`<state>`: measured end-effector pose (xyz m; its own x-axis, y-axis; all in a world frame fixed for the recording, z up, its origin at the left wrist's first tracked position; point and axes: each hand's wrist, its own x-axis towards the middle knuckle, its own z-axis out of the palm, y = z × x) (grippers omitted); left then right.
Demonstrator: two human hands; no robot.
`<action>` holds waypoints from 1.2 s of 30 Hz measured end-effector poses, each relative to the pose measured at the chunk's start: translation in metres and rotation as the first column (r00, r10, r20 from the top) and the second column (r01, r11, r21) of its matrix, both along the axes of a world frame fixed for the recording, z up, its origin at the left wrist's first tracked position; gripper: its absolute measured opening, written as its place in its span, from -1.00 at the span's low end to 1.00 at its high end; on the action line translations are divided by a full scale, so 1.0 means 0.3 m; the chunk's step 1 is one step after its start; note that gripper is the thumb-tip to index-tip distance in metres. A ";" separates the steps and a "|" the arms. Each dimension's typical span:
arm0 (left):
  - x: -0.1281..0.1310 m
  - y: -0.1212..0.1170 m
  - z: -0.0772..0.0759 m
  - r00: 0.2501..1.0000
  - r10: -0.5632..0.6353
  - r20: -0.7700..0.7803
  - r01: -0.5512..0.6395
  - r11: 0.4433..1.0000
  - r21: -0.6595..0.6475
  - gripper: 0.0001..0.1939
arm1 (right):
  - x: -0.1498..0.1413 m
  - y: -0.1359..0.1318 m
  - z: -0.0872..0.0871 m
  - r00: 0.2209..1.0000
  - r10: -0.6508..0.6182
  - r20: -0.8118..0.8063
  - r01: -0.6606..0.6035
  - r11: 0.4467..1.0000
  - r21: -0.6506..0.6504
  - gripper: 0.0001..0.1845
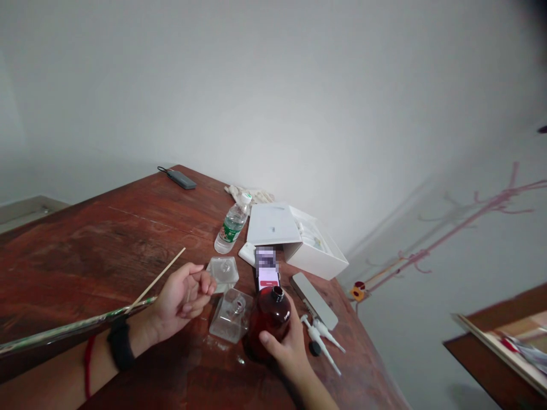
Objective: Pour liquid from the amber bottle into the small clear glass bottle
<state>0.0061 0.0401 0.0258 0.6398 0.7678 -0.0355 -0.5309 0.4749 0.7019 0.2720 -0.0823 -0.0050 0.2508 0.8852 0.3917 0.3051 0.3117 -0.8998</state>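
Note:
My right hand (287, 348) is wrapped round an open amber bottle (270, 319) that stands on the wooden table (106, 239). My left hand (182, 302) hovers just left of it with fingers curled and pinched; whatever they hold is too small to make out. A thin wooden stick (160, 277) runs under and past my left hand. Two clear square glass bottles (231, 315) (223, 273) sit between my hands. A phone (267, 269) leans behind the amber bottle.
A plastic water bottle (232, 229) and an open white box (299, 236) stand further back. A grey flat case (314, 299), two white pump heads (325, 339) and a small black cap (315, 348) lie right of my right hand. A dark power bank (182, 179) lies at the far edge.

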 end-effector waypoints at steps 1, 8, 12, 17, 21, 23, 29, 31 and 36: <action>0.000 -0.003 0.004 1.000 0.008 0.015 -0.007 1.000 -0.018 -0.58 | -0.001 0.001 0.003 1.000 0.005 0.000 -0.005 1.000 -0.003 -0.05; 0.006 -0.004 0.015 0.997 0.019 0.074 -0.011 0.994 -0.110 -0.43 | 0.000 0.001 0.009 1.000 0.005 -0.003 -0.005 1.000 -0.011 -0.02; -0.003 0.005 0.015 0.995 -0.055 0.080 0.064 0.992 -0.107 -0.20 | 0.003 -0.001 0.003 1.000 0.010 -0.001 -0.010 1.000 -0.006 -0.02; -0.006 -0.004 0.023 0.992 -0.098 0.083 0.105 0.991 -0.086 -0.05 | 0.029 0.008 -0.017 0.999 0.035 0.016 -0.035 0.999 -0.012 -0.01; 0.001 -0.009 0.021 0.996 -0.063 0.055 0.066 0.996 -0.053 -0.09 | 0.055 0.016 -0.035 0.998 0.059 0.031 -0.058 0.998 -0.034 -0.01; 0.006 -0.008 0.020 0.999 -0.030 0.029 0.031 0.999 -0.031 -0.14 | 0.054 0.013 -0.036 0.998 0.057 0.034 -0.056 0.998 -0.036 0.01; 0.020 0.000 0.018 0.996 0.026 -0.080 -0.026 1.000 0.005 -0.24 | 0.027 0.004 -0.009 0.997 0.064 0.040 -0.062 0.997 -0.040 0.02; 0.025 0.000 0.015 0.991 0.030 -0.128 -0.029 0.999 0.016 -0.27 | 0.025 0.007 -0.003 0.997 0.073 0.041 -0.071 0.996 -0.045 0.01; 0.030 -0.012 0.005 0.969 0.022 -0.247 -0.010 0.999 0.051 -0.22 | 0.034 0.013 -0.006 0.996 0.085 0.042 -0.082 0.995 -0.057 0.03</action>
